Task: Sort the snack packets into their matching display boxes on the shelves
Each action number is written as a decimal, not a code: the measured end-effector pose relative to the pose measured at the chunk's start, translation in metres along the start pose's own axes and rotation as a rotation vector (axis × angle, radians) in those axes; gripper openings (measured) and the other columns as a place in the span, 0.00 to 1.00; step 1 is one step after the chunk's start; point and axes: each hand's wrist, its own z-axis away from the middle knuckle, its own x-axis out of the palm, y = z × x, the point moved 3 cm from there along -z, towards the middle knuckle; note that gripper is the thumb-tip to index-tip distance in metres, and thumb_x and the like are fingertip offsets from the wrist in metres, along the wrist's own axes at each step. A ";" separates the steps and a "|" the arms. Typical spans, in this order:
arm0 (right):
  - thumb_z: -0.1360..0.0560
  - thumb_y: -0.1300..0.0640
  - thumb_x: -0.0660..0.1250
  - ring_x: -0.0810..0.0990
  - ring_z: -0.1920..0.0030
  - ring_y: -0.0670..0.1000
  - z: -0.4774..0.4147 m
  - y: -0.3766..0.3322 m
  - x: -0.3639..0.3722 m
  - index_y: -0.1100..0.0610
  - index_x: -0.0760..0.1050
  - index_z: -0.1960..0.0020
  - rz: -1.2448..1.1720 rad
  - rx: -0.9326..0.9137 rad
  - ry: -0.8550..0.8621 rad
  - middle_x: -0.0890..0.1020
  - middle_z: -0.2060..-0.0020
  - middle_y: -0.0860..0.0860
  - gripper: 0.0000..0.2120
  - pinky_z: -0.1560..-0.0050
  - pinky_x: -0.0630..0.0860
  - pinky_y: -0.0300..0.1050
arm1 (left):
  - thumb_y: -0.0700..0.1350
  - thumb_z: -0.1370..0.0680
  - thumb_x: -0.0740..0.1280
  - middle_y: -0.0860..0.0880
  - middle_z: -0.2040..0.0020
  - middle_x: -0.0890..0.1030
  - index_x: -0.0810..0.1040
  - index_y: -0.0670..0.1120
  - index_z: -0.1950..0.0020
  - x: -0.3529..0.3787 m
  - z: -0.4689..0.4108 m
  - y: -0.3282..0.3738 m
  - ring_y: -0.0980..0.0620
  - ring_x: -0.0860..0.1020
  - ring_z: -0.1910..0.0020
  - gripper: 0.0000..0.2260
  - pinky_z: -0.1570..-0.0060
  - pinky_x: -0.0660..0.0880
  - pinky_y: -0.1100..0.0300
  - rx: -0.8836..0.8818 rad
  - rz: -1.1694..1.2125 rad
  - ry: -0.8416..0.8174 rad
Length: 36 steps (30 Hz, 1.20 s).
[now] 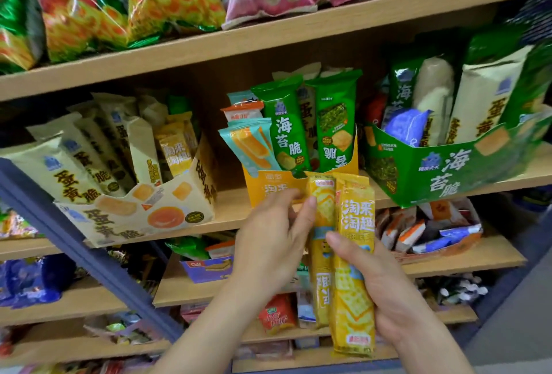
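My right hand [385,290] grips two long yellow cracker packets [354,290] upright in front of the shelves. My left hand [268,242] pinches the upper part of the left yellow packet [321,203] with thumb and fingers. Just behind stands the yellow display box [268,185], which holds green seaweed packets [288,129] and teal packets [248,143]. To the left, a cream display box [143,218] holds cream packets and one yellow packet [174,149]. At the right, a green display box [433,170] holds cream, green and blue packets.
A blue diagonal shelf brace [74,242] crosses the left side. Large snack bags [149,0] fill the top shelf. Lower shelves carry a purple box [206,269], an orange tray of small packets [430,233] and loose red packets [276,315].
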 end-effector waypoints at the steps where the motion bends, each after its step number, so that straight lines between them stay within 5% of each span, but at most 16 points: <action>1: 0.40 0.51 0.78 0.85 0.53 0.59 -0.002 -0.004 -0.003 0.53 0.84 0.48 0.000 -0.018 0.012 0.85 0.49 0.60 0.21 0.52 0.82 0.58 | 0.62 0.22 0.54 0.52 0.52 0.78 0.77 0.51 0.41 -0.011 -0.010 0.004 0.50 0.76 0.51 0.21 0.53 0.73 0.54 0.095 -0.066 0.106; 4: 0.37 0.58 0.80 0.85 0.61 0.56 -0.006 -0.017 -0.008 0.56 0.82 0.48 0.023 -0.053 0.041 0.86 0.56 0.58 0.18 0.63 0.83 0.52 | 0.46 0.24 0.65 0.47 0.50 0.78 0.79 0.45 0.41 -0.032 -0.042 0.019 0.47 0.74 0.50 0.13 0.53 0.73 0.54 0.409 -0.345 0.302; 7: 0.39 0.52 0.77 0.85 0.61 0.55 -0.011 -0.028 -0.008 0.57 0.82 0.48 0.044 -0.101 0.072 0.86 0.57 0.58 0.21 0.63 0.83 0.51 | 0.43 0.29 0.71 0.49 0.54 0.81 0.80 0.47 0.45 -0.008 -0.067 0.015 0.46 0.77 0.53 0.13 0.61 0.72 0.55 0.486 -0.700 0.029; 10: 0.43 0.52 0.81 0.85 0.61 0.55 -0.013 -0.036 -0.008 0.57 0.83 0.50 0.069 -0.140 0.078 0.86 0.57 0.57 0.23 0.63 0.83 0.53 | 0.44 0.38 0.77 0.51 0.65 0.80 0.80 0.49 0.60 0.010 -0.074 0.001 0.48 0.77 0.59 0.10 0.66 0.61 0.58 0.422 -0.947 -0.114; 12: 0.44 0.56 0.83 0.85 0.61 0.55 -0.014 -0.040 -0.012 0.56 0.84 0.52 0.087 -0.150 0.078 0.86 0.57 0.57 0.22 0.63 0.83 0.54 | 0.42 0.43 0.80 0.51 0.70 0.78 0.78 0.49 0.68 0.011 -0.075 -0.006 0.47 0.76 0.62 0.12 0.68 0.64 0.58 0.417 -0.913 -0.136; 16: 0.56 0.40 0.85 0.86 0.54 0.57 -0.015 -0.050 -0.023 0.48 0.85 0.55 0.102 -0.222 0.126 0.87 0.54 0.55 0.31 0.51 0.81 0.58 | 0.40 0.46 0.81 0.52 0.72 0.76 0.77 0.50 0.70 -0.005 -0.058 -0.012 0.48 0.75 0.65 0.14 0.68 0.67 0.58 0.420 -0.838 -0.101; 19: 0.63 0.36 0.84 0.86 0.55 0.56 -0.016 -0.059 -0.030 0.45 0.85 0.56 0.056 -0.268 0.134 0.87 0.53 0.54 0.37 0.55 0.83 0.57 | 0.40 0.46 0.82 0.52 0.73 0.75 0.78 0.50 0.70 -0.017 -0.039 -0.029 0.47 0.74 0.66 0.15 0.69 0.66 0.58 0.417 -0.822 -0.070; 24: 0.56 0.36 0.84 0.85 0.54 0.60 -0.022 -0.071 -0.029 0.49 0.84 0.49 0.055 -0.309 0.111 0.84 0.49 0.62 0.38 0.57 0.83 0.61 | 0.44 0.38 0.82 0.53 0.71 0.74 0.78 0.51 0.67 -0.034 -0.027 -0.058 0.47 0.69 0.64 0.13 0.67 0.58 0.56 0.357 -0.822 0.012; 30: 0.56 0.36 0.83 0.86 0.55 0.58 -0.030 -0.073 -0.025 0.49 0.84 0.50 0.101 -0.302 0.045 0.85 0.49 0.60 0.37 0.63 0.82 0.52 | 0.51 0.37 0.81 0.54 0.64 0.81 0.83 0.51 0.61 -0.052 -0.033 -0.053 0.47 0.77 0.61 0.11 0.67 0.70 0.56 0.242 -0.753 -0.058; 36: 0.60 0.33 0.82 0.86 0.59 0.54 -0.035 -0.079 -0.023 0.46 0.84 0.56 0.137 -0.304 0.031 0.86 0.57 0.54 0.34 0.65 0.82 0.48 | 0.47 0.24 0.69 0.46 0.46 0.81 0.82 0.44 0.44 -0.089 -0.040 0.050 0.46 0.77 0.47 0.11 0.46 0.75 0.54 0.634 -0.494 0.278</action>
